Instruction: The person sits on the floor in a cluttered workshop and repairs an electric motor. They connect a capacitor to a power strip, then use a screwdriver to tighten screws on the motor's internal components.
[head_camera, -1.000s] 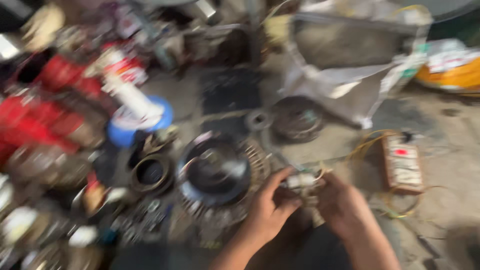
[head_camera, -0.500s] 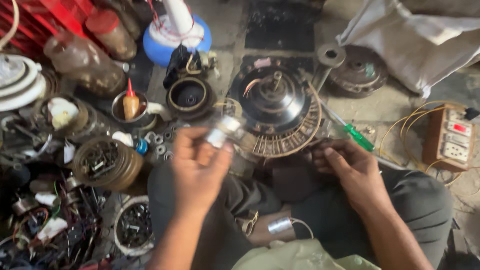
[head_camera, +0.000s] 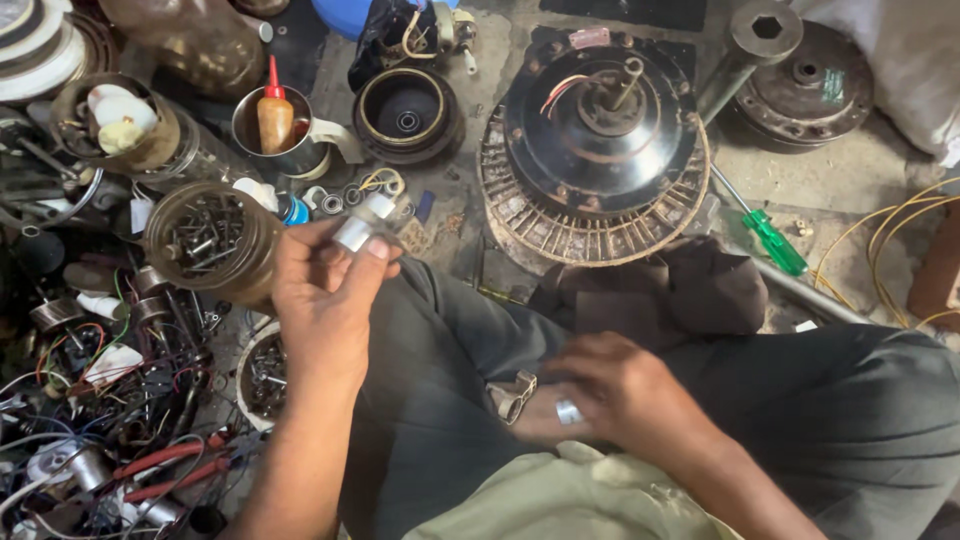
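My left hand (head_camera: 325, 290) is raised over my left knee and pinches a small silvery cylindrical part (head_camera: 362, 226) between thumb and fingers. My right hand (head_camera: 610, 395) rests on my lap, with a ring on one finger, its fingertips touching a small metal clip-like piece (head_camera: 512, 393) lying on the trousers. Beyond my knees lies a black round fan motor (head_camera: 592, 140) with a finned rim, a shaft and red and white wires on top.
A green-handled screwdriver (head_camera: 765, 232) lies right of the motor, beside a thick socket wrench (head_camera: 745, 50). Jars of screws (head_camera: 205, 235), a metal cup holding an oil bottle (head_camera: 272, 115), a black bearing cup (head_camera: 405, 108), red pliers (head_camera: 165, 465) and tangled wires crowd the left.
The view has tilted down and steadied. My left hand carried the silvery part leftward, away from the motor. My right hand dropped from beside the motor onto my lap.
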